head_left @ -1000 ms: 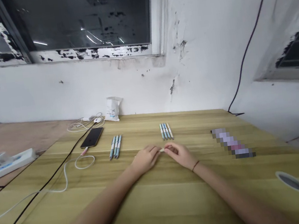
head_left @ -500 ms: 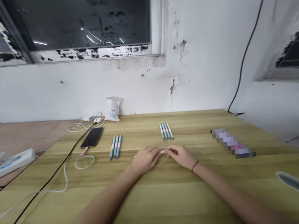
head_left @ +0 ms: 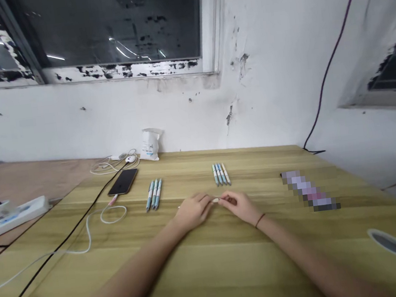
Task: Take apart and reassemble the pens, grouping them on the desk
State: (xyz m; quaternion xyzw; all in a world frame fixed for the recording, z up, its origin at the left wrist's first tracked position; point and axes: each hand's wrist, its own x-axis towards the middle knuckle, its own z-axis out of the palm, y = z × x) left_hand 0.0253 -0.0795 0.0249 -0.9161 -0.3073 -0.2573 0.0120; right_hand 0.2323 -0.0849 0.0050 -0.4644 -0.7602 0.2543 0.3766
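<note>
A slim pale object (head_left: pixel 216 200) is held low over the bench (head_left: pixel 220 271), its visible part exposed between the two sets of fingers. One end is covered by the left hand (head_left: pixel 193 211), whose fingers are laid closely over it; the other is pinched between the narrowed thumb and fingers of the right hand (head_left: pixel 239 207). Whether the bench is touched by it cannot be told. Just beyond, four pens (head_left: pixel 221 174) are lined up side by side; three more pens (head_left: pixel 154 195) are placed left of the left hand. Farther left, a phone (head_left: pixel 123 182) is plugged into a white cable (head_left: pixel 88 232).

Office-like room (desk (head_left: pixel 221 276), pens (head_left: pixel 218 175))
</note>
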